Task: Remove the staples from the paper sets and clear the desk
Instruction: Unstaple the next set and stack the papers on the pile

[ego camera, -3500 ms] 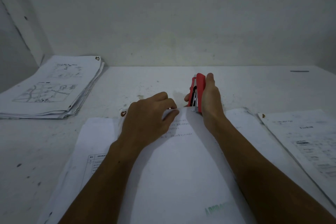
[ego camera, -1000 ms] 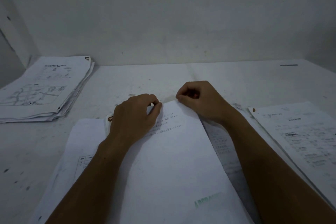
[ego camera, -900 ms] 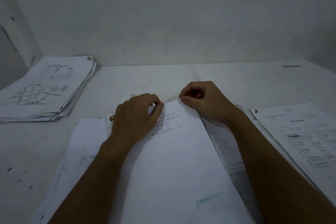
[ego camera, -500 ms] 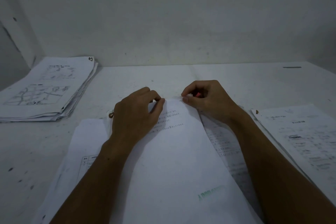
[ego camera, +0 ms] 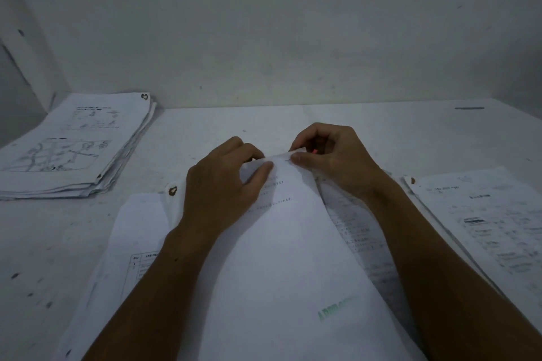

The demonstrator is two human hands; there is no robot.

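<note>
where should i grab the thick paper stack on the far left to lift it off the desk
Take the stack by its near right corner, coming from the right: that edge faces open desk, while its far side sits close to the wall. Its sheets look fanned, so pinch the full thickness.

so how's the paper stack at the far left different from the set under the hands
The far-left stack is thick, lies flat and untouched; the centre set is thinner, its top corner lifted and pinched by the left hand and right hand. The stack's top sheet shows drawings; the set's shows text lines. Both are white printed paper.

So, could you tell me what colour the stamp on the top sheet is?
Green stamp, head view.
</note>
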